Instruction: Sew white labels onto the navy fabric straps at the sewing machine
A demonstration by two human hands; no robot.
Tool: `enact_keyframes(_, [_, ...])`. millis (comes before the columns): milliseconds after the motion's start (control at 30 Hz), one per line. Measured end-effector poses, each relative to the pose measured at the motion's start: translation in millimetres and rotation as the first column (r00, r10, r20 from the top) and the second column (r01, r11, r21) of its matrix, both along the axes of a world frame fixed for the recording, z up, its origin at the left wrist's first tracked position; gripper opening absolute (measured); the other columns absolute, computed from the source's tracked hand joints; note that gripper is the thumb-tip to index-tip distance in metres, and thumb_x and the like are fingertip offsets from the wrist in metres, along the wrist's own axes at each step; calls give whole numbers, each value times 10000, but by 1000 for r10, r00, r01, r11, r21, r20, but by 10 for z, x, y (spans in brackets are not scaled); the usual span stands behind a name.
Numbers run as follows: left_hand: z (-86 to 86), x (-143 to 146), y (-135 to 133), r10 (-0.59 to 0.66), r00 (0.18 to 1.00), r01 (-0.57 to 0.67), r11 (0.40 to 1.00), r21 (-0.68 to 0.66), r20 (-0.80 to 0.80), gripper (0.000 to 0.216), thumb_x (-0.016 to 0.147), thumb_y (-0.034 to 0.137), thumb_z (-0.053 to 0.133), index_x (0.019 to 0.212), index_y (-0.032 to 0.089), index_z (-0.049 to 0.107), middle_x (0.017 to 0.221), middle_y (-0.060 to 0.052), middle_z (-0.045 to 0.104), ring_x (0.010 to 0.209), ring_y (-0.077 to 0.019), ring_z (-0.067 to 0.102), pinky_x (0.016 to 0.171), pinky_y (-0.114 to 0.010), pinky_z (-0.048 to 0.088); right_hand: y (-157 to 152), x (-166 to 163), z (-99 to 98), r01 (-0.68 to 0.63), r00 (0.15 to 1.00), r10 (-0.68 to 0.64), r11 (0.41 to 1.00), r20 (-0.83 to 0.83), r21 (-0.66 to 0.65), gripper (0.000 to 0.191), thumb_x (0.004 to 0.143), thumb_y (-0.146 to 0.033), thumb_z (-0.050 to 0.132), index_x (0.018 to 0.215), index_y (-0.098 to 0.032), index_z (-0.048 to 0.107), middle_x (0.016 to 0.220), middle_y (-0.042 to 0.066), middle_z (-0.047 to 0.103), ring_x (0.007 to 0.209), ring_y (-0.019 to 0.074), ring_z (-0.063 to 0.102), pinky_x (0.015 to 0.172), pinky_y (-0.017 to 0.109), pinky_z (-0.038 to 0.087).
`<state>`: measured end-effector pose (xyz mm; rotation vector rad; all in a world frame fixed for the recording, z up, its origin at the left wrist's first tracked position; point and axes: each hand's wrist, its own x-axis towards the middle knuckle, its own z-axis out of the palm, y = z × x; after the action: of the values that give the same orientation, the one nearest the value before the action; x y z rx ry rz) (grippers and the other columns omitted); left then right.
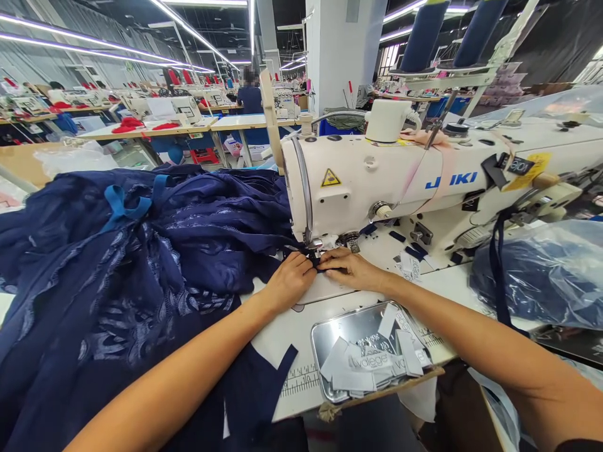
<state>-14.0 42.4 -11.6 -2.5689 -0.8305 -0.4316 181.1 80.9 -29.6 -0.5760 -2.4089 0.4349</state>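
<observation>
My left hand and my right hand meet under the head of a white sewing machine. Between their fingertips, by the presser foot, lies a small piece of dark navy fabric. Both hands are closed, with fingers bent and pressed onto this cloth. To the left, a big heap of navy garments with pale patterned panels spreads up to the needle area. A blue ribbon lies on top of the heap. Exactly how the fingertips grip is partly hidden.
A metal tray of white printed labels sits at the table's front edge. Dark fabric scraps lie beneath the machine arm. At right is a clear plastic bag with navy contents. Thread cones stand above; a person is far behind.
</observation>
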Motion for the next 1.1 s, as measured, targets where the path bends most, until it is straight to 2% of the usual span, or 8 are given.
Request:
enact_keyframes(100, [8,-5,-17,14,1000,-14,999,-47,-9,260,876,122,358,771,118,595,733,-56,570,719,-168,472,727,-299,391,-35,-2,39,-9,998,5,997,58,77,220,820,-169,479,951,-177,656,980,76,603,908,181,559,817,353,465])
enact_keyframes(267, [13,-18,-66,146,988,-142,986,-88,45,203,861,139,410,820,121,608,740,-53,566,708,-173,459,693,-297,386,-92,-9,101,5,984,-39,982,174,190,240,852,-184,438,965,-167,649,977,89,600,883,197,553,786,372,472])
enact_keyframes(533, [45,-49,-37,-6,998,-1,993,-115,-57,283,885,139,329,803,117,598,743,-61,553,704,-172,450,686,-294,372,-71,23,107,-15,990,-2,992,141,125,233,869,-200,429,977,-168,633,1000,76,602,910,180,551,800,348,474])
enact_keyframes(633, [46,-51,-29,-22,998,15,994,-113,-63,307,891,142,303,798,114,594,737,-61,549,697,-170,450,687,-292,370,-89,6,96,-17,982,-25,976,189,218,239,877,-197,412,956,-153,632,992,86,599,903,192,540,791,361,477])
enact_keyframes(800, [58,-45,-62,-10,996,-1,992,-128,-84,288,879,122,311,831,111,595,766,-68,565,714,-174,469,691,-299,368,-128,-47,93,-40,956,-84,913,282,406,262,879,-156,369,884,-118,628,928,110,597,853,201,523,766,362,483])
enact_keyframes(933, [132,-140,-127,100,989,-109,991,-80,-110,243,843,91,354,885,138,589,765,-61,582,726,-188,495,749,-365,351,-152,-67,109,-43,939,-120,889,324,455,249,866,-128,371,860,-106,619,900,111,593,805,198,514,723,351,488])
enact_keyframes(1033, [204,-263,-157,266,964,-266,964,-18,-22,223,807,77,387,859,147,592,754,-63,594,742,-206,513,721,-382,345,-171,-66,114,-36,939,-129,886,320,463,238,859,-120,373,874,-108,610,898,109,588,799,197,507,707,343,488])
enact_keyframes(1100, [229,-315,-164,318,947,-317,948,-25,46,203,795,94,409,847,151,596,790,-72,604,768,-212,523,689,-366,352,-183,-65,115,-27,943,-132,885,306,464,235,858,-122,372,872,-117,606,896,108,585,796,196,505,703,342,487])
